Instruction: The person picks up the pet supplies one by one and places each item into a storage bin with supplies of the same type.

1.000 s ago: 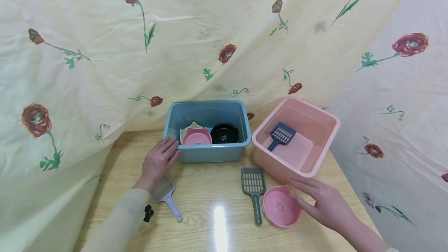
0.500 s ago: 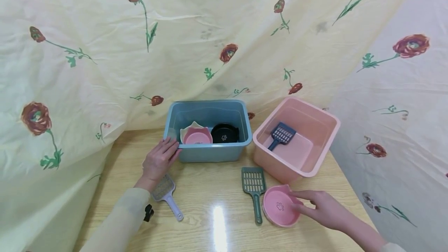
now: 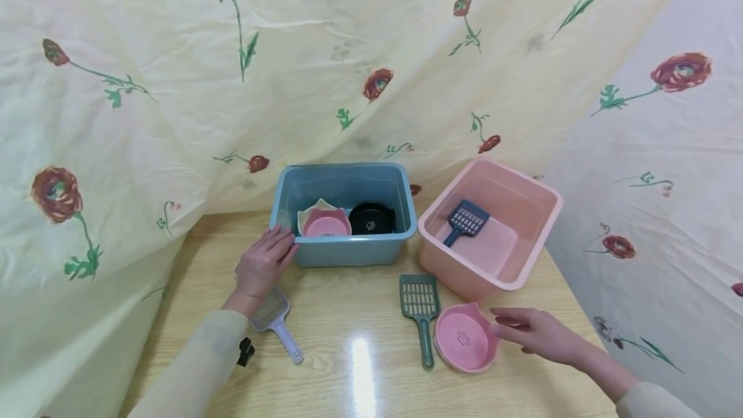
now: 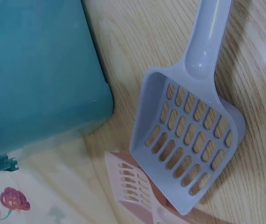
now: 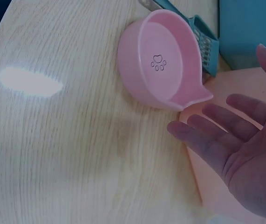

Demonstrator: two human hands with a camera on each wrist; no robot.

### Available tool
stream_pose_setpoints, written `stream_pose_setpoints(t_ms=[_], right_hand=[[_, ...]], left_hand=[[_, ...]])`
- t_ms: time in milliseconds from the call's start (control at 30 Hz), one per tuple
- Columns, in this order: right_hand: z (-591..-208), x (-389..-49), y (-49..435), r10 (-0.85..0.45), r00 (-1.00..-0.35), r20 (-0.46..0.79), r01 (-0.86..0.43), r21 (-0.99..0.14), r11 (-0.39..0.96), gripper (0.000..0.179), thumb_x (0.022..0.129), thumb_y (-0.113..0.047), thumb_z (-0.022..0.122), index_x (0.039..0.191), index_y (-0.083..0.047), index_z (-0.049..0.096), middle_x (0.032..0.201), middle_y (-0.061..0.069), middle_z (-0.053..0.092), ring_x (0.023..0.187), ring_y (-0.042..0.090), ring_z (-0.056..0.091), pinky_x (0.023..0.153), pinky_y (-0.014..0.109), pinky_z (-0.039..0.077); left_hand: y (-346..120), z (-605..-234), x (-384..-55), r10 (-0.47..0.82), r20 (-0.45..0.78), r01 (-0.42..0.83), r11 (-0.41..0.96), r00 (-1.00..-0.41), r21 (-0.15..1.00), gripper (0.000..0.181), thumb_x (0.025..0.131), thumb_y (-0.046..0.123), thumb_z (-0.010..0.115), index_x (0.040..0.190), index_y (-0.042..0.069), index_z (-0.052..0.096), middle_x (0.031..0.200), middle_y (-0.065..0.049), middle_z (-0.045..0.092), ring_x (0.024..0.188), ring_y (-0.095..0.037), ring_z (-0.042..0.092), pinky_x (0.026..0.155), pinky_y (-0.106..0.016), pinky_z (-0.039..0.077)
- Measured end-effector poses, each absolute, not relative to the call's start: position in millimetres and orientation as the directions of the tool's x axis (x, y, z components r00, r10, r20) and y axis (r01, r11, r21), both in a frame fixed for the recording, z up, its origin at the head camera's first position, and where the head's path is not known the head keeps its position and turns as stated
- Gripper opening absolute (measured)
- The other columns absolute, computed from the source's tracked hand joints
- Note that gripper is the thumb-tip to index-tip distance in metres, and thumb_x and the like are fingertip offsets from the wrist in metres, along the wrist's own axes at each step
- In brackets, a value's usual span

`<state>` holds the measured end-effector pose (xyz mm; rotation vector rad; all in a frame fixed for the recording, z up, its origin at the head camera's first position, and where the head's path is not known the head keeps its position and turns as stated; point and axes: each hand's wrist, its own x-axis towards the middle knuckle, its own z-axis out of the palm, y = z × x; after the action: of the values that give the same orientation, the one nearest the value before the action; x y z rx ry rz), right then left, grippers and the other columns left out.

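You have a smooth wood-grain table (image 3: 325, 366), glossy where light glares. Your pink bowl (image 3: 466, 339) looks smooth and glossy; the blue tub (image 3: 348, 252), pink tub (image 3: 458, 271) and lilac scoop (image 4: 185, 114) look like smooth plastic, the backdrop (image 3: 319, 50) creased, matt cloth.

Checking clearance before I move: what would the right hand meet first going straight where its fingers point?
Likely the pink bowl just ahead, though the right hand may pass above it; height is unclear.
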<state>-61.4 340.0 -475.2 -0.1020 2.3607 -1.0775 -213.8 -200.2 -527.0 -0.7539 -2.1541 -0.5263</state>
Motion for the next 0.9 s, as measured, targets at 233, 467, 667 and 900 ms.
stream_pose_setpoints(t_ms=[233, 467, 667, 900], right_hand=[[-487, -65, 346, -0.239, -0.836, -0.494, 0.226, -0.706, 0.671, 0.071, 0.105, -0.033, 0.069, 0.150, 0.017, 0.045, 0.141, 0.043, 0.056, 0.118, 0.054, 0.068, 0.075, 0.053, 0.067], [-499, -64, 348, -0.258, -0.815, -0.519, 0.279, -0.741, 0.610, 0.077, 0.106, -0.031, 0.067, 0.151, 0.023, 0.036, 0.134, 0.037, 0.064, 0.122, 0.049, 0.065, 0.070, 0.049, 0.067], [-507, -65, 350, -0.290, -0.791, -0.538, 0.331, -0.776, 0.538, 0.074, 0.108, -0.028, 0.063, 0.151, 0.024, 0.032, 0.140, 0.039, 0.059, 0.124, 0.046, 0.064, 0.073, 0.051, 0.067], [-519, -67, 354, -0.325, -0.763, -0.558, 0.388, -0.798, 0.461, 0.069, 0.109, -0.024, 0.062, 0.151, 0.023, 0.033, 0.141, 0.036, 0.058, 0.118, 0.036, 0.067, 0.075, 0.055, 0.067]], left_hand=[[-200, -525, -213, 0.323, 0.786, 0.664, 0.734, -0.527, 0.144, 0.058, 0.111, 0.045, 0.046, 0.106, -0.002, 0.081, 0.110, -0.023, 0.079, 0.107, -0.045, 0.076, 0.092, -0.060, 0.060], [-199, -525, -213, 0.325, 0.770, 0.658, 0.736, -0.549, 0.158, 0.062, 0.112, 0.047, 0.042, 0.105, -0.001, 0.080, 0.110, -0.022, 0.079, 0.108, -0.045, 0.076, 0.093, -0.059, 0.060], [-199, -526, -214, 0.321, 0.775, 0.667, 0.726, -0.545, 0.168, 0.049, 0.111, 0.041, 0.056, 0.105, -0.001, 0.081, 0.110, -0.022, 0.079, 0.107, -0.045, 0.076, 0.092, -0.059, 0.060], [-198, -525, -214, 0.313, 0.768, 0.659, 0.729, -0.559, 0.183, 0.036, 0.073, 0.004, 0.095, 0.105, -0.001, 0.080, 0.110, -0.022, 0.079, 0.107, -0.044, 0.076, 0.091, -0.059, 0.060]])
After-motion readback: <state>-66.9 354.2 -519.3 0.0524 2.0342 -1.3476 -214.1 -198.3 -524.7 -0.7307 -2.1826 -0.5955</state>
